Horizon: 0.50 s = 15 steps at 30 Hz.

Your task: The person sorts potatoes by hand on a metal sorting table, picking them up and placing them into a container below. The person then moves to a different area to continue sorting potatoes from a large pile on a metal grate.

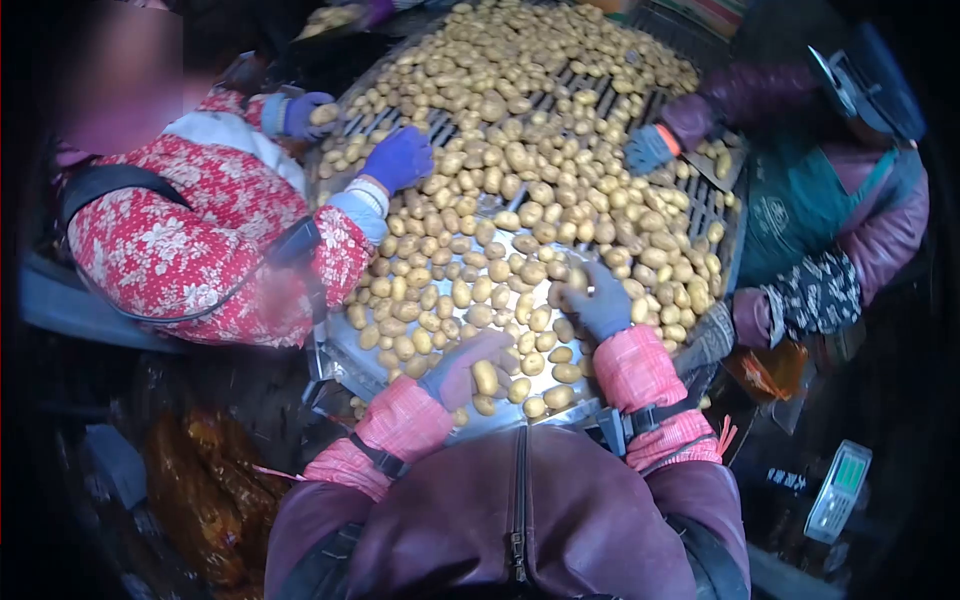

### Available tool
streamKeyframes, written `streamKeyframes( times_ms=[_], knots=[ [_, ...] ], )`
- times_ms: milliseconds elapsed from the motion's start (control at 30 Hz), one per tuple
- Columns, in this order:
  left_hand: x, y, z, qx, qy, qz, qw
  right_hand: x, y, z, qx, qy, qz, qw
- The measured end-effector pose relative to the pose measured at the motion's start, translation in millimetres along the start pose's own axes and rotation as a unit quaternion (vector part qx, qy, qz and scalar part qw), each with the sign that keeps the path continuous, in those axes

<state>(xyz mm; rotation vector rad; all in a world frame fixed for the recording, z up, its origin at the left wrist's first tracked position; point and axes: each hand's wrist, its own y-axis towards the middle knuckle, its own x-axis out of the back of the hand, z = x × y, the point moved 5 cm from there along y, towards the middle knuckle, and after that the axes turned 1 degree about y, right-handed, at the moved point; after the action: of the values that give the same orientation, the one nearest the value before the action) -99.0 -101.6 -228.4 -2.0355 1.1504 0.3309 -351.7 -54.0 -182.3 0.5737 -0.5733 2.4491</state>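
Note:
Many potatoes (520,160) lie spread over a metal sorting table (350,365). My left hand (466,365), in a grey and pinkish glove, is at the near edge with its fingers over the potatoes; a potato (485,377) shows against its fingers, and whether it is gripped is unclear. To the right, my right hand (598,302), in a grey glove, is curled round a potato (577,280) held between thumb and fingers. Pink sleeves cover both my forearms.
On the left, a person in a red floral top (200,240) reaches in with purple gloves (397,160). Another person's blue-grey glove (650,150) touches potatoes at the right. Lower right is a device with a green display (838,490); lower left, a brown bag (210,490).

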Motion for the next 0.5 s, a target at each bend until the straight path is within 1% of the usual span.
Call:
streamKeyframes(
  times_ms=[33,67,100,133,200,233,267,300,333,400,433,500],
  knots=[
    [-9,1,-3,-0.005,-0.008,0.005,1.000,-24,1,-37,-0.033,0.092,0.056,0.994],
    [-18,3,-7,-0.013,-0.016,0.010,1.000,-30,-19,-23,0.091,0.036,0.081,0.992],
    [-29,4,-8,-0.016,-0.036,0.043,0.998,-37,-41,-9,0.215,-0.013,0.091,0.972],
    [-29,6,0,0.011,-0.023,0.063,0.998,-37,-61,-1,0.293,-0.001,0.126,0.948],
    [-20,6,16,0.070,-0.005,0.098,0.993,-24,-65,-11,0.363,-0.025,0.073,0.928],
    [-31,-2,10,0.081,-0.031,0.035,0.996,-6,-64,-17,0.278,-0.044,0.033,0.959],
    [-28,-2,12,0.083,-0.037,0.048,0.995,18,-62,-23,0.191,-0.063,-0.006,0.979],
    [-20,-1,17,0.084,-0.043,0.061,0.994,42,-54,-32,0.308,-0.174,-0.115,0.928],
    [-16,-2,21,0.086,-0.049,0.074,0.992,60,-59,-44,0.273,-0.264,-0.194,0.904],
    [-19,0,16,0.068,-0.042,0.044,0.996,52,-51,-80,0.233,-0.383,-0.156,0.880],
    [-21,0,12,0.060,-0.037,0.030,0.997,42,-52,-89,0.225,-0.393,-0.149,0.879],
    [-29,-3,1,0.071,-0.040,0.003,0.997,16,-51,-98,0.208,-0.413,-0.132,0.877]
  ],
)
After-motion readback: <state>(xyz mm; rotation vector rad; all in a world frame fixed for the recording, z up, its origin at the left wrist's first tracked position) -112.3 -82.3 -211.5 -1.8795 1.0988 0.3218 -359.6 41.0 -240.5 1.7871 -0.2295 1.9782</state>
